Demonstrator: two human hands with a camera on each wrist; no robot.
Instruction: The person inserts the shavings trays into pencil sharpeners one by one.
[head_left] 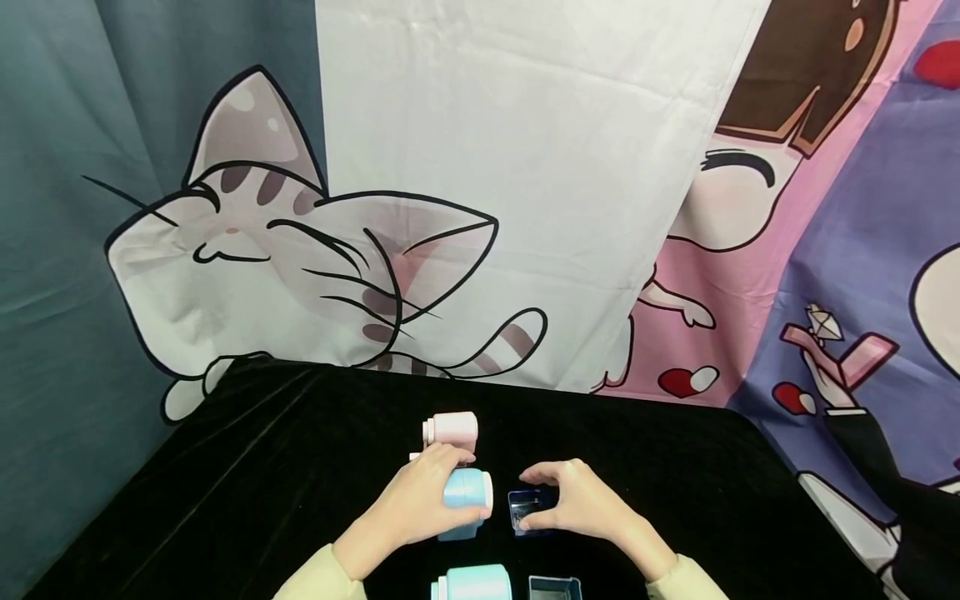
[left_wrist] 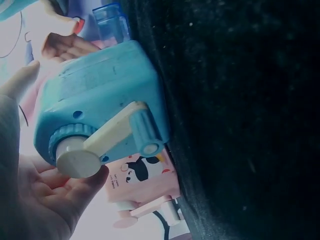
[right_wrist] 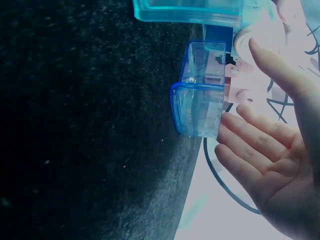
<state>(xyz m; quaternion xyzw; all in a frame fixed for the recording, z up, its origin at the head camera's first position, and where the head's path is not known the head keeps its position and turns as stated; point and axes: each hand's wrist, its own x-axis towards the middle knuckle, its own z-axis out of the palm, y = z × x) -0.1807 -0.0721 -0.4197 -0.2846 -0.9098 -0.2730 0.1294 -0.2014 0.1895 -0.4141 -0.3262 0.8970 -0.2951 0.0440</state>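
A light-blue hand-crank pencil sharpener (left_wrist: 105,85) stands on the black cloth, its white crank toward my left wrist. My left hand (head_left: 420,492) is spread around it, thumb on the near side and fingers on the far side; in the left wrist view the thumb tip shows off its edge. To its right is a clear blue shavings drawer (right_wrist: 200,112). My right hand (head_left: 581,500) stands over this drawer, thumb and fingers spread to either side. Its fingers (right_wrist: 250,160) are loosely extended, tips right at the drawer's edge in the right wrist view.
Behind the blue sharpener is a pink sharpener (head_left: 453,427) with a cartoon print. Nearer me are a turquoise sharpener (head_left: 472,583) and another small drawer (head_left: 555,587), cut by the frame's bottom edge. Cartoon-printed curtains (head_left: 525,167) hang behind the black-covered table (head_left: 300,467).
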